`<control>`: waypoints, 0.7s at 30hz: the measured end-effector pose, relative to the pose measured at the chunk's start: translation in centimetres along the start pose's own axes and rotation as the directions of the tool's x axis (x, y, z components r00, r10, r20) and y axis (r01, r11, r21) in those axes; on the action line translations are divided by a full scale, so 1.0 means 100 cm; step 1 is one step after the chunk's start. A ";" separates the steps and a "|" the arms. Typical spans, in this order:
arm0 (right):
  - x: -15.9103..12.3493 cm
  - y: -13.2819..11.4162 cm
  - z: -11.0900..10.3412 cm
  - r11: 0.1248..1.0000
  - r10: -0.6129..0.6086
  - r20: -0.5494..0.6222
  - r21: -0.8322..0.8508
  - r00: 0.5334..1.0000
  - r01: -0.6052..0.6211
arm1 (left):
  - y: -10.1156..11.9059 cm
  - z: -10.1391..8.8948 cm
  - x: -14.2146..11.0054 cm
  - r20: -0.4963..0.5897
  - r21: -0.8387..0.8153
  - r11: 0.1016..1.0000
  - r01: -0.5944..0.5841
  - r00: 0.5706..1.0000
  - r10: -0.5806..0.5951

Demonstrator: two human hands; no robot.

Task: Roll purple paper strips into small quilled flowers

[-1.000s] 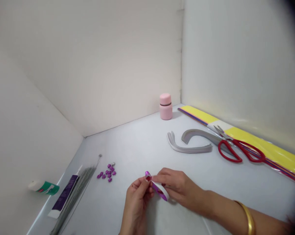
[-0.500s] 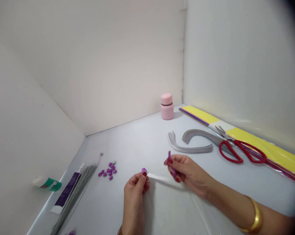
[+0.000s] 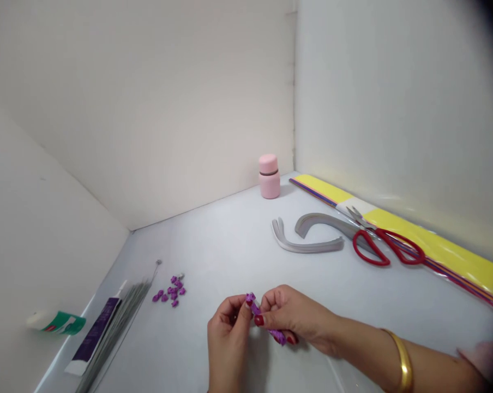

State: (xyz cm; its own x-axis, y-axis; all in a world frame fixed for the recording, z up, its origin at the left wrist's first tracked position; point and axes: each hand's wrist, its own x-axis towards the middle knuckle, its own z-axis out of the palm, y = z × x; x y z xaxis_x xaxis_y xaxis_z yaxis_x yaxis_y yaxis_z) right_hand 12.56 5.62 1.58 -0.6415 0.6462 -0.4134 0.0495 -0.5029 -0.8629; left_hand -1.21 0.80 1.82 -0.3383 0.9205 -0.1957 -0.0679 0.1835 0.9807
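Observation:
My left hand (image 3: 229, 334) and my right hand (image 3: 292, 317) meet low in the middle of the white work surface (image 3: 214, 256). Between their fingertips they pinch a shiny purple strip (image 3: 266, 326), which slants down to the right. A small purple piece (image 3: 251, 298) sticks up at its top end. Fingers hide part of the strip, and any white paper strip is hard to make out. A cluster of small purple flower-shaped beads (image 3: 171, 290) lies up and to the left of my left hand, apart from it. A gold bangle (image 3: 404, 368) circles my right forearm.
Grey paper strips (image 3: 307, 245) and red-handled scissors (image 3: 371, 246) lie on the right, before a yellow paper pack (image 3: 426, 240). A pink jar (image 3: 269, 184) stands at the back. At left lie a purple-labelled tube (image 3: 95, 335), thin wire stems (image 3: 118, 338) and a green-labelled tube (image 3: 56, 323).
My hands have drawn together from holding a white strip stretched apart. The purple piece held in my right hand is now against the strip, and the view has shifted slightly.

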 end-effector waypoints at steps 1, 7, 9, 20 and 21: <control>0.000 0.000 0.000 1.000 0.000 -0.001 0.001 1.000 0.000 | 0.000 0.000 -0.001 0.001 0.037 0.999 -0.023 1.000 0.023; 0.000 -0.004 0.001 0.995 -0.083 -0.056 0.053 0.995 0.086 | -0.001 0.002 -0.006 0.038 0.121 0.989 -0.087 0.996 0.083; -0.001 -0.005 0.001 0.989 -0.133 -0.074 0.061 0.988 0.137 | -0.003 0.003 -0.006 0.065 0.094 0.993 -0.073 0.996 0.067; 0.002 -0.008 -0.004 0.969 -0.234 -0.113 0.055 0.966 0.241 | -0.007 0.004 -0.003 0.217 0.059 0.998 -0.023 0.976 0.009; 0.002 -0.009 -0.005 0.961 -0.258 -0.147 0.060 0.955 0.269 | -0.006 0.005 -0.004 0.231 0.064 0.998 -0.015 0.973 0.000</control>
State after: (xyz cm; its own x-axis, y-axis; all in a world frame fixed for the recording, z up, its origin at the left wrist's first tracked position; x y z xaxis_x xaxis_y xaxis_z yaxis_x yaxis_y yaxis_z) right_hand 12.75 6.51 2.16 -0.5129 0.8311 -0.2148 -0.1707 -0.3440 -0.9233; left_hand -0.59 0.52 1.32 -0.1128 0.9752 -0.1905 -0.0025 0.1914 0.9815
